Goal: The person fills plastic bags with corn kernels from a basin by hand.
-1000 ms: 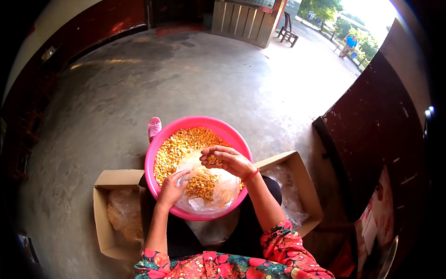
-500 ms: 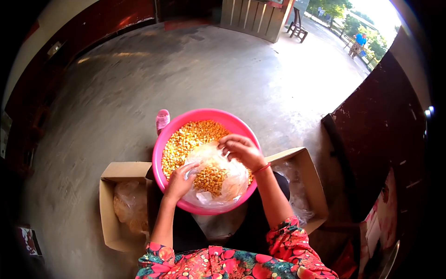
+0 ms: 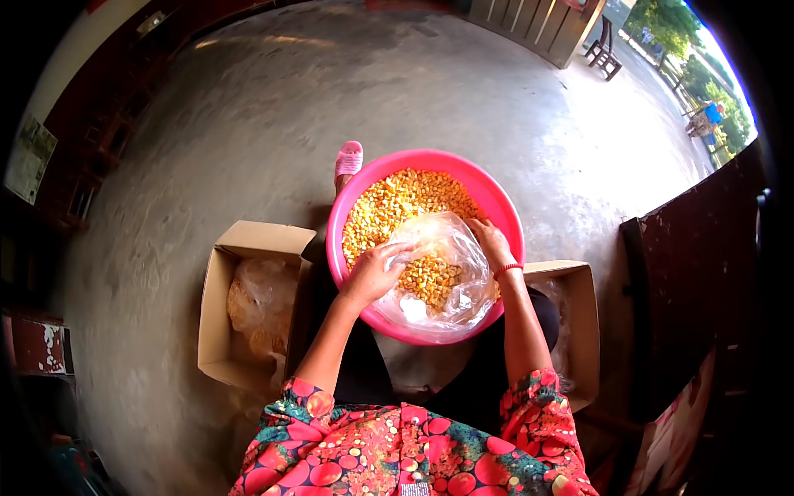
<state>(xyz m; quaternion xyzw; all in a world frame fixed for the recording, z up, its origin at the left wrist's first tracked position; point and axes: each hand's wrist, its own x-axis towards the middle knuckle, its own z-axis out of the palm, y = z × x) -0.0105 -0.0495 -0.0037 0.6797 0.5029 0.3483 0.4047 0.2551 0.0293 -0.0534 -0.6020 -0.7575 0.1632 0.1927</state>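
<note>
On my lap rests a pink basin [image 3: 502, 194] holding loose yellow corn kernels [image 3: 405, 198]. A clear plastic bag [image 3: 467, 302] lies inside, its mouth spread open, with some kernels in it. My left hand [image 3: 372, 274] pinches the bag's left edge, thumb and fingers closed on the film. At the opposite edge my right hand [image 3: 493, 246], with a red band at the wrist, has its fingers closed on the film; its fingertips are partly hidden.
A cardboard box [image 3: 217, 318] with filled plastic bags [image 3: 263, 302] stands at my left, another box [image 3: 585, 331] at my right. A pink slipper [image 3: 350, 157] shows beyond the basin. Farther off are a wooden chair [image 3: 605, 54] and a person [image 3: 707, 120] outside.
My right hand has come down from above the bag to its right edge. The bag's mouth is spread wider. The camera view has shifted, and my left hand still holds the left edge.
</note>
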